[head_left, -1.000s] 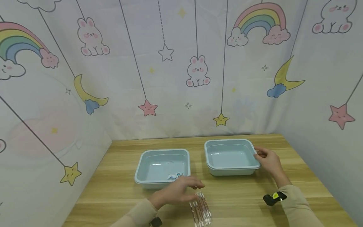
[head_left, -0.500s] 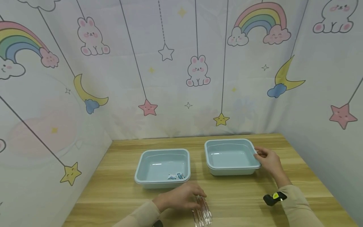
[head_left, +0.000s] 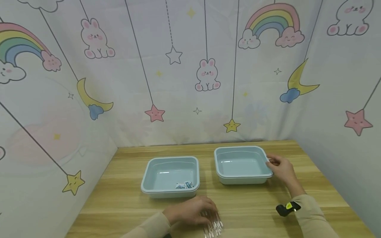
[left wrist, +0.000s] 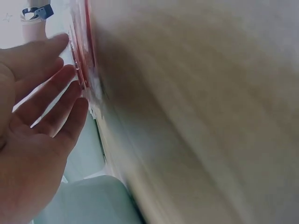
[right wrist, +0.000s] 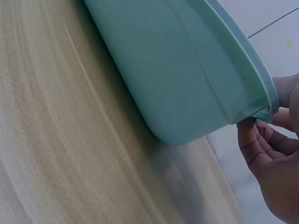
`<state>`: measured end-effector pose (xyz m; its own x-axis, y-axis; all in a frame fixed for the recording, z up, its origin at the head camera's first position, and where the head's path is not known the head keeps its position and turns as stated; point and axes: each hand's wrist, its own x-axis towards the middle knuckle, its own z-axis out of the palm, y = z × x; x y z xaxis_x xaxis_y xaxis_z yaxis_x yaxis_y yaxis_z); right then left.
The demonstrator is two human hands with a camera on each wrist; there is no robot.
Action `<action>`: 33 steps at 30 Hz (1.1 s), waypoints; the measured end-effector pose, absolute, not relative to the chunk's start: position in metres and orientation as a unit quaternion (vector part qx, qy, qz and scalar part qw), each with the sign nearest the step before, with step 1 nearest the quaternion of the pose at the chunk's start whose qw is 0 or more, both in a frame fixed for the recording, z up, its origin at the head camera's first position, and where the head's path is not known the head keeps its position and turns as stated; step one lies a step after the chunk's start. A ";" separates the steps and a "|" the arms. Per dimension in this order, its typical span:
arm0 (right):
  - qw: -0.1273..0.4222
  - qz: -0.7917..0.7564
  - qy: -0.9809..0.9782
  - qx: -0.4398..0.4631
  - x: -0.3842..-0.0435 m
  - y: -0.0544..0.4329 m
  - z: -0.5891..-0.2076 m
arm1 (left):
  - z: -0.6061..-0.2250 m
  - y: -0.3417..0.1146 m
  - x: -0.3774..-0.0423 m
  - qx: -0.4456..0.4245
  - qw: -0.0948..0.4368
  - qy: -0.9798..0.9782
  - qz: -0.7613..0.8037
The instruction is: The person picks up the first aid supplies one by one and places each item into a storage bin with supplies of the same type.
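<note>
My left hand (head_left: 191, 210) reaches over a row of slim reddish sticks in clear wrappers (head_left: 215, 228), which lie on the table in front of the bins. In the left wrist view its fingers are loosely bent and spread, fingertips right at the wrapped sticks (left wrist: 83, 51). The hand hides the upper part of the row from the head camera. At the right, my right hand (head_left: 282, 168) holds the right rim of a pale blue plastic bin (head_left: 245, 180). Thumb and fingers pinch that rim in the right wrist view, on the bin (right wrist: 154, 70) standing on the table.
A second pale blue bin (head_left: 166, 195) stands to the left, with small white-and-blue packets (head_left: 184, 185) in its front right corner. The wood-grain table (head_left: 253, 211) meets a cartoon-printed cloth backdrop (head_left: 178, 132) behind and at both sides.
My left hand has moved down and slightly right, from beside the left bin's front corner onto the wrapped sticks. My right hand stays on the bin's rim.
</note>
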<state>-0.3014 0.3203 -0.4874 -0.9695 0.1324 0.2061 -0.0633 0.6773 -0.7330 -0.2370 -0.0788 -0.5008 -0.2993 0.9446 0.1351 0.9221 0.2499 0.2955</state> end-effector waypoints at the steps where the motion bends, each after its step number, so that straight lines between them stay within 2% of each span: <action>1: 0.120 0.402 -0.908 -0.020 -0.301 0.320 -0.488 | -0.502 -0.079 -0.237 0.589 0.033 0.792 0.156; 10: 0.117 0.400 -0.909 -0.027 -0.300 0.317 -0.486 | -0.509 -0.080 -0.237 0.599 -0.007 0.791 0.126; 19: 0.113 0.401 -0.909 -0.030 -0.298 0.317 -0.486 | -0.502 -0.081 -0.234 0.576 -0.003 0.811 0.098; 33: 0.120 0.394 -0.911 -0.028 -0.299 0.316 -0.485 | -0.502 -0.084 -0.234 0.516 -0.014 0.831 0.206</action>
